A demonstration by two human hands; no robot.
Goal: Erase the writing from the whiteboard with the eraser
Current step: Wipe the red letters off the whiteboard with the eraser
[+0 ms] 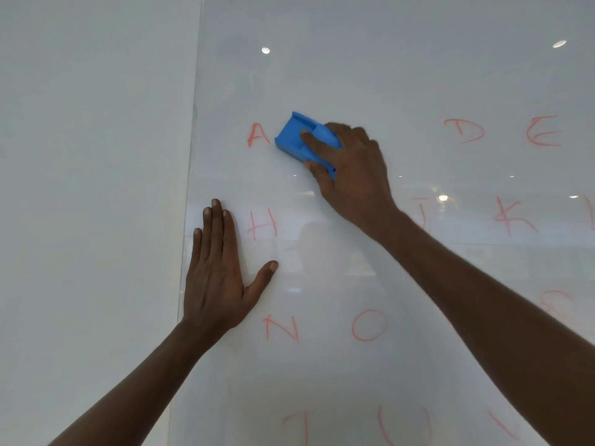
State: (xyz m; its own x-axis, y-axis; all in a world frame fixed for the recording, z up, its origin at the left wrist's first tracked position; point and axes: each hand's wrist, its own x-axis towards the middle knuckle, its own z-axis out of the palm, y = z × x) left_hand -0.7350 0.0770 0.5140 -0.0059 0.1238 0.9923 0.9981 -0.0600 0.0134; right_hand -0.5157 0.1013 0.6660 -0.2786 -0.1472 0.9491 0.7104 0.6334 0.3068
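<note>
One blue eraser [296, 136] lies flat against the whiteboard [354, 75] with the right hand [351, 175] clamped over it, fingers and thumb gripping its sides, just to the 3 o'clock side of the letter A [258, 135]; the left hand [217, 272] rests flat on the board at 7 o'clock from the eraser, four fingers together and thumb spread, holding nothing. Two hands and about a dozen red letters show, among them H [262, 225], N [280, 328], O [368, 325], D [465, 132], E [544, 131] and K [512, 217], some cut off or hidden by the right arm. The board's left edge [190, 175] runs just at 9 o'clock of the left hand, and bare board lies open toward 12 o'clock above the top row.
</note>
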